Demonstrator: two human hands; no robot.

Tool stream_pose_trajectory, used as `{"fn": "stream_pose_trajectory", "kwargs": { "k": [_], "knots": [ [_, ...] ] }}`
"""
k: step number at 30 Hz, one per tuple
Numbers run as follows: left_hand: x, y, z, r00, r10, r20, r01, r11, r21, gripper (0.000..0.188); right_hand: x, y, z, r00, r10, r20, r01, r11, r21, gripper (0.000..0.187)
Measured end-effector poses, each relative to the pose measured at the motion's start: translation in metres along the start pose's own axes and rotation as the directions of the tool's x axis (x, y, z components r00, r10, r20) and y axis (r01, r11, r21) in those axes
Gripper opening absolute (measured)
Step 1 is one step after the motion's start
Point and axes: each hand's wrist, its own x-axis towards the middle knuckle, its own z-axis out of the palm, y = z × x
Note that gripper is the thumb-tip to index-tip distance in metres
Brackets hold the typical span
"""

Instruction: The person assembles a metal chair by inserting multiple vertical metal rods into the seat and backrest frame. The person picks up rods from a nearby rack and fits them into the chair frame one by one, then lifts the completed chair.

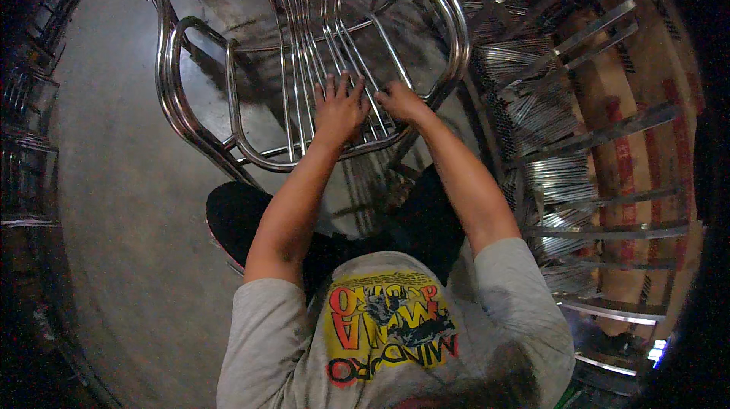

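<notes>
A shiny metal chair frame (231, 89) stands in front of me, with bent tubes at both sides and a seat of thin parallel rods. My left hand (340, 111) lies flat on the seat rods, fingers spread and pointing away from me. Just right of it, my right hand (401, 103) is curled at the right part of the seat, close to the rods. Its fingertips are partly hidden, so what it pinches, if anything, cannot be made out. Both forearms reach in from below, over my bent knees.
Many metal rods and frames are stacked along the right, among them bundled thin rods (559, 177) and flat bars (631, 232). Brown cardboard (616, 146) lies behind them. More metal frames (29, 158) line the far left. Grey concrete floor (129, 203) spreads left of the chair.
</notes>
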Motion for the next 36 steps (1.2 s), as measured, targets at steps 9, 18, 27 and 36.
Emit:
{"fn": "stream_pose_trajectory", "kwargs": {
  "k": [9,18,27,36],
  "knots": [
    [0.011,0.014,0.002,0.999,-0.026,-0.035,0.025,0.999,-0.020,0.049,0.002,0.004,-0.017,0.984,0.095,0.149,-0.076,0.989,-0.130,0.054],
    [0.017,0.070,0.020,0.970,0.152,0.192,-0.179,0.975,0.132,0.040,-0.103,0.060,-0.051,0.956,0.055,-0.288,-0.028,0.995,0.094,0.026],
    [0.000,0.157,0.090,0.955,0.108,0.277,-0.168,0.964,0.205,0.051,-0.469,0.434,-0.126,0.023,0.527,-0.850,-0.495,0.745,0.448,0.029],
    [0.026,0.187,0.119,0.956,0.190,0.224,-0.212,0.974,0.080,0.049,-0.652,0.630,-0.059,-0.112,0.962,-0.249,-0.983,-0.069,0.173,0.044]
  ]
}}
